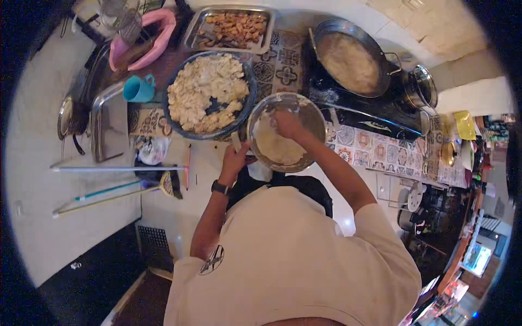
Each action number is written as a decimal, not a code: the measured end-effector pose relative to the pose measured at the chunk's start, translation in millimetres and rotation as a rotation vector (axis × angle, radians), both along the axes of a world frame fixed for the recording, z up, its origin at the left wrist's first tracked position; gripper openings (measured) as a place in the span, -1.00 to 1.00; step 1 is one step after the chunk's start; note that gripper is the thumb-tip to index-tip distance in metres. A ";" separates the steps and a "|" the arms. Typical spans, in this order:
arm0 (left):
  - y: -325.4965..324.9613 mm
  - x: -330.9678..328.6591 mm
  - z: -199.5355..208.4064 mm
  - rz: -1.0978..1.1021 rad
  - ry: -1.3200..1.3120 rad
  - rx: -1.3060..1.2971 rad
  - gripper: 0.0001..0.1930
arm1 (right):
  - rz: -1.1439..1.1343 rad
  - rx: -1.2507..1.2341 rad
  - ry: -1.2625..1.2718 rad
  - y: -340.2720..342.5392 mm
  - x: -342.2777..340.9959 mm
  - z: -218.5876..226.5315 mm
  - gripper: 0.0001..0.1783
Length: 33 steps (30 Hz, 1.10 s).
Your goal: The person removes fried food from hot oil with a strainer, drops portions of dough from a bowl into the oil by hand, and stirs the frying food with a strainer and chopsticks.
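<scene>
My right hand (287, 124) reaches down into a round metal bowl (318, 117) of pale flour-like powder (280, 149). Its fingertips are blurred and partly lost against the powder, so their hold does not show. By the bowl's lower left side, my left hand (235, 162) is closed around something I cannot make out; a pale flat strip (235, 141) sticks up from it. Just left of the bowl, a wide blue basin (253, 89) holds a heap of lumpy, flour-coated pieces (204, 89).
A wok (348, 62) of bubbling oil sits on the black stove (364, 117) at the right. Behind the basin lies a metal tray (190, 35) of browned fried pieces. A turquoise mug (136, 89) and a pink-lined container (163, 41) stand left. Long-handled tools (119, 169) are at the lower left.
</scene>
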<state>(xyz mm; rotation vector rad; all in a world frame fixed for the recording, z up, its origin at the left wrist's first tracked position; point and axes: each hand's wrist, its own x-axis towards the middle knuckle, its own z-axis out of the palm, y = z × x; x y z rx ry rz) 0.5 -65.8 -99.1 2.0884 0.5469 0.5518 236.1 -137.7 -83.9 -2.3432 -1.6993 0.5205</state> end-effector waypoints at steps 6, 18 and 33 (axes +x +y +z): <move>-2.4 16.4 55.7 0.179 0.069 -1.048 -0.74 | -0.199 0.468 0.259 -17.5 47.5 76.0 -0.83; -2.0 28.4 51.4 0.134 0.028 -1.026 -0.71 | -0.209 0.536 -0.747 20.9 302.0 120.6 -0.70; 0.7 20.6 50.2 0.185 0.042 -1.013 -0.73 | 0.216 -0.187 -0.072 -42.6 43.8 -23.1 -0.60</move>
